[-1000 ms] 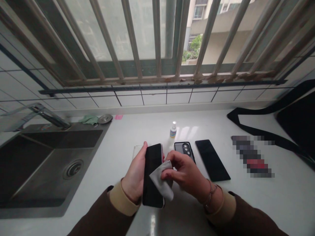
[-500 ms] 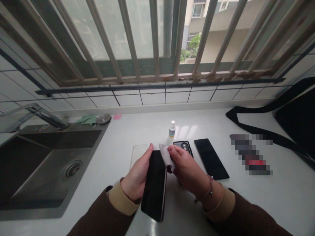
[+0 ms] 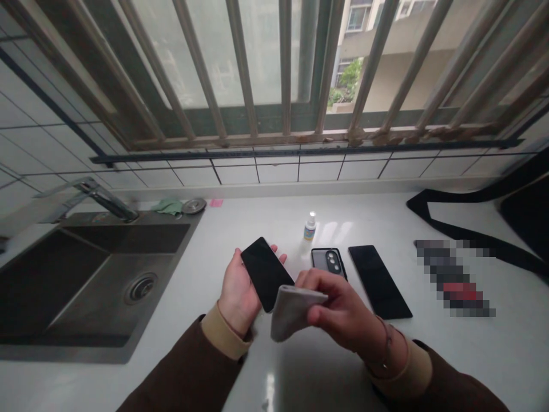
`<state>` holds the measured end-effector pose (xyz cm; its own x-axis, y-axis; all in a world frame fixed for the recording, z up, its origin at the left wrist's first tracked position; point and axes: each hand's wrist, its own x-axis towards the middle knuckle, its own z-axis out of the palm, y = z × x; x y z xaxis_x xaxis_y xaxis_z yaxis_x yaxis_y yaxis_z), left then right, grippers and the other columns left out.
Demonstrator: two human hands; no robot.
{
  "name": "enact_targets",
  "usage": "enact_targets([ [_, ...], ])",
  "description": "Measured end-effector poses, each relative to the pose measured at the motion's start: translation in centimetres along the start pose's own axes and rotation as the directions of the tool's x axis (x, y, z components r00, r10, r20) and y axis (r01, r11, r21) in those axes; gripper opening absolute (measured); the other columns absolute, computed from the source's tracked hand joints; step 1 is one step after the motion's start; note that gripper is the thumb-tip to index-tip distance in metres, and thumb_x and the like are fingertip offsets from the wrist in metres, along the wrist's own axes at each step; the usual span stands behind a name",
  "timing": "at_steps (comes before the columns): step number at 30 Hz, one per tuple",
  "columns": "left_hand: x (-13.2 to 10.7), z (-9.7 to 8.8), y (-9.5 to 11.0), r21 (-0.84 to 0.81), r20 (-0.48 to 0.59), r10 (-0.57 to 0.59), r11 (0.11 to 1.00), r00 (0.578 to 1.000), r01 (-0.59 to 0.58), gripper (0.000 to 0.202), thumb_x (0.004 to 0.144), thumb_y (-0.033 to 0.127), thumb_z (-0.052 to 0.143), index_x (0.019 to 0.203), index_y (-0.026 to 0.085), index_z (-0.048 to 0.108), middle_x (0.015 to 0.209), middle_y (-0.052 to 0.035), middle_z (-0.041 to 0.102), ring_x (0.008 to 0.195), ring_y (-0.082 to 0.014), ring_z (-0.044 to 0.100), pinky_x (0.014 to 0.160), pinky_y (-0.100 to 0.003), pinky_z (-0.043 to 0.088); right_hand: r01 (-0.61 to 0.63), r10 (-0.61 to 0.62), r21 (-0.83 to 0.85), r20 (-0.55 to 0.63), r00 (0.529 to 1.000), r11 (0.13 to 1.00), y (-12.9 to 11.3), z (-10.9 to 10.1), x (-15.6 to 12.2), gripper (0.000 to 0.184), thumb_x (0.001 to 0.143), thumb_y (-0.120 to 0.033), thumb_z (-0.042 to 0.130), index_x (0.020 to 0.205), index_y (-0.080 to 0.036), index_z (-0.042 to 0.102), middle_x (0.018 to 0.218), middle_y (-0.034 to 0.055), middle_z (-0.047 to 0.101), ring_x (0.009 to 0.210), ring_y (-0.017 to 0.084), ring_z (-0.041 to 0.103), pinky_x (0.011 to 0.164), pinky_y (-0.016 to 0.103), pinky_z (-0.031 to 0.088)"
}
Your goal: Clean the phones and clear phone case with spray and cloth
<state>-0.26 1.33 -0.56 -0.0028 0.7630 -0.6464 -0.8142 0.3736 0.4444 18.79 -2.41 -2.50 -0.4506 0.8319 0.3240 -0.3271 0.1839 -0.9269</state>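
My left hand (image 3: 238,289) holds a black smartphone (image 3: 266,273) tilted across its palm, screen up, with the fingertips showing past its far edge. My right hand (image 3: 338,306) pinches a folded grey microfibre cloth (image 3: 295,313) between thumb and fingers. The cloth sits at the phone's lower corner, and I cannot tell whether they touch. Just beyond my right hand lies a second phone with a dual-lens camera (image 3: 329,263), back up in a dark case. A third black phone (image 3: 380,281) lies to its right.
A small spray bottle (image 3: 309,226) stands behind the phones on the white counter (image 3: 274,223). A steel sink (image 3: 128,274) with a faucet (image 3: 107,200) lies to the left. A black strap (image 3: 472,229) and a pixelated object (image 3: 452,277) lie to the right.
The left hand has turned the phone from nearly upright to a tilt, top end toward the upper left. The cloth has moved from the phone's upper edge down to its lower corner.
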Motion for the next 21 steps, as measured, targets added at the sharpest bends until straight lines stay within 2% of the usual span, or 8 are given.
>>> enact_targets([
  [2, 0.0, 0.0, 0.1, -0.024, -0.009, 0.023, 0.999, 1.0, -0.023, 0.066, 0.113, 0.058, 0.026, 0.132, 0.01, 0.067, 0.096, -0.0166, 0.079, 0.081, -0.0339, 0.08, 0.071, -0.048, 0.064, 0.078, -0.055, -0.253, 0.095, 0.994, 0.964, 0.0, 0.3, 0.1, 0.039, 0.09, -0.054, 0.086, 0.08, -0.024, 0.064, 0.078, -0.0001, 0.064, 0.069, 0.016, 0.056, 0.066, 0.031, 0.044],
  [5, -0.3, 0.2, -0.1, -0.057, -0.016, 0.033, 0.998, 0.999, -0.034, 0.07, 0.113, 0.059, 0.024, 0.133, 0.007, 0.067, 0.095, -0.0179, 0.079, 0.081, -0.0333, 0.08, 0.073, -0.047, 0.065, 0.224, -0.146, -0.542, 0.184, 0.972, 0.81, 0.8, 0.7, 0.1, 0.035, 0.093, -0.052, 0.084, 0.081, -0.024, 0.066, 0.075, 0.0005, 0.066, 0.066, 0.016, 0.056, 0.061, 0.031, 0.041],
  [7, -0.5, 0.4, -0.3, -0.076, 0.004, 0.017, 0.997, 1.0, -0.017, 0.074, 0.112, 0.06, 0.023, 0.132, 0.005, 0.067, 0.096, -0.0197, 0.079, 0.086, -0.0328, 0.08, 0.078, -0.046, 0.065, 0.253, -0.199, -0.655, 0.157, 0.967, 0.712, 1.3, 0.9, 0.0, 0.034, 0.097, -0.051, 0.08, 0.082, -0.025, 0.066, 0.074, 0.0015, 0.066, 0.065, 0.017, 0.056, 0.06, 0.032, 0.039],
  [10, -0.8, 0.5, -0.5, -0.082, 0.052, -0.001, 0.997, 0.999, 0.005, 0.073, 0.112, 0.06, 0.023, 0.129, 0.006, 0.069, 0.097, -0.0194, 0.079, 0.09, -0.0327, 0.08, 0.084, -0.048, 0.065, 0.208, -0.259, -0.77, 0.057, 0.964, 0.604, 1.6, 1.2, -0.5, 0.04, 0.096, -0.053, 0.08, 0.076, -0.025, 0.061, 0.069, 0.0017, 0.063, 0.062, 0.017, 0.053, 0.059, 0.033, 0.036],
  [12, -0.9, 0.4, -0.5, -0.059, 0.042, -0.001, 0.998, 0.999, 0.003, 0.068, 0.112, 0.06, 0.026, 0.123, 0.009, 0.071, 0.094, -0.0176, 0.079, 0.087, -0.0325, 0.08, 0.081, -0.048, 0.066, 0.162, -0.264, -0.784, -0.002, 0.965, 0.599, 1.7, 1.3, -0.7, 0.046, 0.095, -0.055, 0.08, 0.071, -0.025, 0.056, 0.066, 0.0009, 0.06, 0.06, 0.017, 0.051, 0.058, 0.034, 0.036],
  [16, -0.9, 0.5, -0.2, -0.01, 0.015, 0.016, 1.0, 1.0, -0.016, 0.063, 0.113, 0.056, 0.027, 0.109, 0.012, 0.071, 0.088, -0.0167, 0.078, 0.08, -0.0323, 0.08, 0.075, -0.048, 0.066, 0.052, -0.213, -0.711, -0.139, 0.967, 0.701, 1.5, 0.9, -0.6, 0.05, 0.091, -0.058, 0.084, 0.07, -0.025, 0.053, 0.064, -0.0014, 0.056, 0.057, 0.015, 0.047, 0.057, 0.032, 0.035],
  [19, -0.8, 0.7, 0.1, -0.017, -0.005, 0.051, 0.999, 0.999, -0.051, 0.061, 0.114, 0.053, 0.025, 0.107, 0.013, 0.071, 0.089, -0.0168, 0.078, 0.079, -0.0308, 0.079, 0.076, -0.048, 0.066, -0.028, -0.158, -0.674, -0.214, 0.964, 0.738, 1.2, 0.3, -0.2, 0.053, 0.085, -0.062, 0.087, 0.069, -0.025, 0.053, 0.062, -0.0026, 0.055, 0.055, 0.014, 0.044, 0.056, 0.032, 0.033],
  [21, -0.8, 0.7, 0.3, -0.051, 0.003, 0.06, 0.997, 0.998, -0.06, 0.063, 0.114, 0.054, 0.025, 0.108, 0.012, 0.071, 0.091, -0.0179, 0.077, 0.081, -0.0303, 0.078, 0.078, -0.048, 0.066, -0.112, -0.126, -0.665, -0.3, 0.946, 0.739, 1.0, -0.1, 0.2, 0.052, 0.087, -0.062, 0.085, 0.069, -0.025, 0.054, 0.063, -0.0026, 0.055, 0.056, 0.015, 0.045, 0.057, 0.032, 0.034],
])
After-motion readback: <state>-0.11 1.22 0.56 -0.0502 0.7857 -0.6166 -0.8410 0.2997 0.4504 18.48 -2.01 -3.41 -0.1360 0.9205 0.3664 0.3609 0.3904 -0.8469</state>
